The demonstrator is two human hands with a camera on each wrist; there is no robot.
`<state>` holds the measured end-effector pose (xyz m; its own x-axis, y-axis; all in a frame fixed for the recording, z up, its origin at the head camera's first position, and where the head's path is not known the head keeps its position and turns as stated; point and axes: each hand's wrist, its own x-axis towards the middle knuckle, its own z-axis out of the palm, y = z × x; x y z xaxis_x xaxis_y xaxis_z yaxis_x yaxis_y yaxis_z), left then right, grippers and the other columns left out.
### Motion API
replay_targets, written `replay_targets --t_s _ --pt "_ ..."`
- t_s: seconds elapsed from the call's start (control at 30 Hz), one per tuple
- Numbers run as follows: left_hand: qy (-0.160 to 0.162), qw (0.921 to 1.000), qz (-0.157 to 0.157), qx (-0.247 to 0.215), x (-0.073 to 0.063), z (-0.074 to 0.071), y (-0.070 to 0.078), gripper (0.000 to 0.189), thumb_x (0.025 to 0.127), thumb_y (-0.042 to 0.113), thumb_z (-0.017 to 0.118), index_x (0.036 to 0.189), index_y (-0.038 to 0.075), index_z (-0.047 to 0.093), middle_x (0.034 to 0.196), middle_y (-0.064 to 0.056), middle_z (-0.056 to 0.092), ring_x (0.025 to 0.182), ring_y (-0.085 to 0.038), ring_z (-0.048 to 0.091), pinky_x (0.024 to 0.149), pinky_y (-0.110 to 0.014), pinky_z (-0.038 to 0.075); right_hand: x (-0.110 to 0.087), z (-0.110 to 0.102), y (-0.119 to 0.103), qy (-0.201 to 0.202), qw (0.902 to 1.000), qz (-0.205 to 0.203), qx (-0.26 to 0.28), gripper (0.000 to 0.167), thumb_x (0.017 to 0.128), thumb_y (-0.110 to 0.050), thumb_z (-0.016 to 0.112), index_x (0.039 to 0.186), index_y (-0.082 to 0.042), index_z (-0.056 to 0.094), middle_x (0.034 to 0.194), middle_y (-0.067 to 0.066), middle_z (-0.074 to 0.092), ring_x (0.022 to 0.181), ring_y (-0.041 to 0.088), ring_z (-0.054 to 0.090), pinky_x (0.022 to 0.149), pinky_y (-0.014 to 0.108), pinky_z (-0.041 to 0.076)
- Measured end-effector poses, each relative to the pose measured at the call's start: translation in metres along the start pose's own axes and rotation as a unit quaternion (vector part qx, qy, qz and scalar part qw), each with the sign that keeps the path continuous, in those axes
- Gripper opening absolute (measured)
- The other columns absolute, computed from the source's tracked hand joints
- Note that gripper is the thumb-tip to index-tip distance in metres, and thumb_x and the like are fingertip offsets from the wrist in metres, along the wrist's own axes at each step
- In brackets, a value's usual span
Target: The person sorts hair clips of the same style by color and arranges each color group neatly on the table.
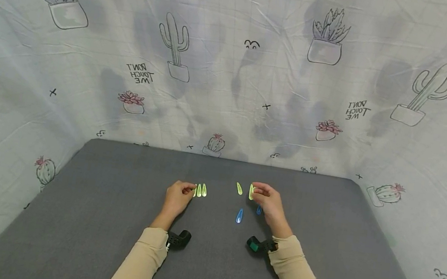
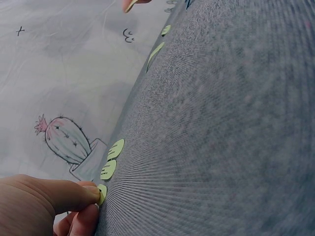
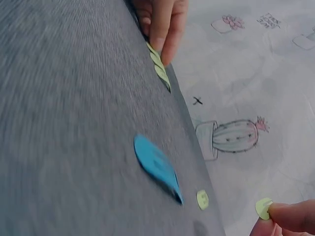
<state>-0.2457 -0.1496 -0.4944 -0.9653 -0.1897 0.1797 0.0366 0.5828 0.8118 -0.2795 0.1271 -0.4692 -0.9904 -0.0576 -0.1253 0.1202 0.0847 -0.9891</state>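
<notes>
Plant-patterned cloth (image 1: 222, 87) hung behind grey worktop (image 1: 210, 270). Green hair clip (image 3: 263, 209) held above worktop, pinched at one side by fingers of right hand (image 1: 269, 203), presumably so most is left uncovered. Row's leftmost green clip (image 2: 102, 194) pinched by left hand (image 1: 178, 196), probably steadied beside two green clips (image 1: 200, 190) (image 1: 204, 190). Loose green clip (image 1: 239, 188) set between hands; nearer, blue clip (image 1: 239, 215); second blue clip (image 1: 259, 209) partly covered by right hand.
</notes>
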Motion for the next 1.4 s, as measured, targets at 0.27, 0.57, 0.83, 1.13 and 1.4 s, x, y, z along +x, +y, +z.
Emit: replay_targets --t_s 0.27,0.57,0.83,1.13,1.4 --pt "0.007 0.9999 0.008 0.006 0.001 0.0 -0.002 0.013 0.083 0.005 0.067 0.094 0.003 0.074 0.079 -0.009 0.06 0.071 -0.018 0.054 0.065 -0.031 0.044 0.001 0.024 -0.001 -0.026 0.9995 -0.013 0.014 0.035 0.085 0.007 0.06 0.12 0.006 0.059 0.09 0.004 0.06 0.08 0.01 0.057 0.077 0.029 0.051" --pt "0.008 0.9999 0.01 0.011 0.002 0.001 -0.002 0.013 0.083 0.005 0.068 0.093 0.004 0.075 0.078 -0.008 0.06 0.07 -0.017 0.053 0.064 -0.03 0.043 0.003 0.053 -0.002 -0.053 0.9984 -0.021 0.0 0.034 0.086 0.005 0.06 0.121 0.004 0.06 0.091 0.007 0.06 0.08 0.011 0.057 0.083 0.036 0.051" --pt "-0.001 0.9999 0.011 0.012 0.0 0.001 -0.003 0.013 0.083 0.005 0.067 0.094 0.004 0.075 0.079 -0.008 0.06 0.071 -0.018 0.055 0.065 -0.032 0.045 0.004 0.07 0.002 -0.07 0.9969 -0.03 -0.016 0.03 0.086 0.004 0.061 0.115 0.005 0.062 0.087 0.009 0.061 0.076 0.011 0.058 0.079 0.033 0.052" --pt "0.002 0.9999 0.014 0.006 -0.002 0.0 -0.005 0.013 0.083 0.004 0.066 0.093 0.004 0.075 0.079 -0.008 0.06 0.071 -0.018 0.055 0.065 -0.031 0.045 0.01 0.09 -0.002 -0.073 0.9965 -0.016 -0.037 0.032 0.082 0.007 0.064 0.114 0.004 0.064 0.084 0.01 0.061 0.072 0.011 0.058 0.077 0.032 0.054" --pt "0.003 0.9999 0.006 0.008 -0.004 -0.002 -0.004 0.013 0.084 0.005 0.067 0.094 0.004 0.075 0.08 -0.008 0.06 0.072 -0.018 0.055 0.066 -0.033 0.046 0.014 0.106 -0.001 -0.072 0.9948 -0.014 -0.072 0.031 0.081 0.009 0.062 0.111 0.005 0.065 0.088 0.016 0.063 0.071 0.011 0.058 0.072 0.031 0.054"
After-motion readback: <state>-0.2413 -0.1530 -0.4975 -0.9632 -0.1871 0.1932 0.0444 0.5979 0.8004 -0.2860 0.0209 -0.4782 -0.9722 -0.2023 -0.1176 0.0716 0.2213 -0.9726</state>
